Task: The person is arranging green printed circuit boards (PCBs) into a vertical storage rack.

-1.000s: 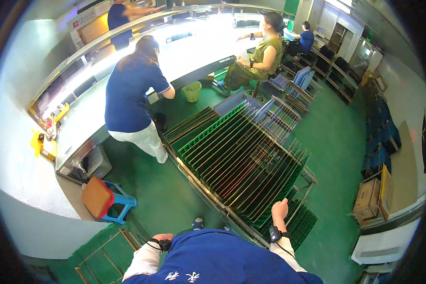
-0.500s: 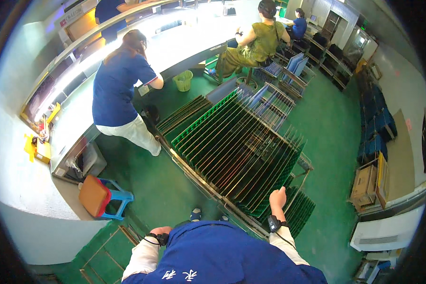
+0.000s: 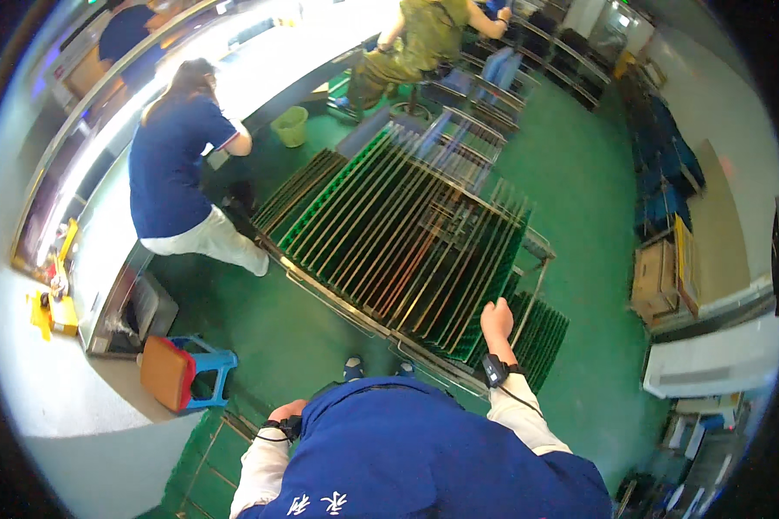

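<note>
We judge that the step in hand is one of standing at the trolley (image 3: 346, 307), with the right hand (image 3: 497, 321) at the near right corner of the big slatted rack (image 3: 398, 242) which it carries. The fingers of this hand look curled inward; whether they pinch something there or only hover, we cannot tell. The left hand (image 3: 286, 411) is low beside the waist, apart from the trolley's near edge and partly covered by the body, so its state also we cannot tell. In our judgement, a next move at the rack calls for a sure hold on this corner, with care for the thin slats.

Now we count. Two own hands, one trolley, one big rack with well over ten slats, too dense for exact number. One smaller rack (image 3: 545, 343) sits lower, beside the near right corner; one row of boards (image 3: 299, 190) is by the left edge. Farther off are one stool (image 3: 166, 372), one green basket (image 3: 291, 127) and at least three co-workers (image 3: 171, 164).
</note>
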Motion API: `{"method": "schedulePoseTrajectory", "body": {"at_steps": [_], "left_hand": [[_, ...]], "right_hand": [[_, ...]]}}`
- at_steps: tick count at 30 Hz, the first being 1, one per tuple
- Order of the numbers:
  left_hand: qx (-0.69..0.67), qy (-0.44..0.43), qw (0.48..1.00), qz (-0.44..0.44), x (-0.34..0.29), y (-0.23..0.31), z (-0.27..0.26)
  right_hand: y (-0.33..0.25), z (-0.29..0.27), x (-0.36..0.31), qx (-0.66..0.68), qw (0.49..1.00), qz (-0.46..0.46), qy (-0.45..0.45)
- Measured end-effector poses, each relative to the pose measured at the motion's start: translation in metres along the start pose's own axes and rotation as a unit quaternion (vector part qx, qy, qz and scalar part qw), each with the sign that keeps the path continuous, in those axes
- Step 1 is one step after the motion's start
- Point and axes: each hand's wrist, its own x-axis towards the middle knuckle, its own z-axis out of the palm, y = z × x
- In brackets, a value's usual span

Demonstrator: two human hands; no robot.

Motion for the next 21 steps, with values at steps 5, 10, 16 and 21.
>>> {"method": "schedulePoseTrajectory", "body": {"at_steps": [5, 10, 16, 21], "left_hand": [[-0.039, -0.013, 0.999, -0.030, -0.006, 0.020, -0.015], [-0.073, 0.027, 0.997, 0.003, -0.009, 0.005, -0.006], [-0.008, 0.001, 1.000, 0.007, -0.002, -0.014, 0.006], [-0.046, 0.079, 0.991, 0.097, -0.015, -0.014, 0.011]], "right_hand": [[0.020, 0.013, 0.008, -0.017, 0.998, -0.041, 0.049], [0.008, 0.012, 0.002, -0.011, 0.998, -0.029, 0.056], [0.006, 0.008, 0.001, 0.002, 1.000, -0.005, 0.018], [0.003, 0.003, 0.000, 0.005, 1.000, 0.004, 0.014]]}}
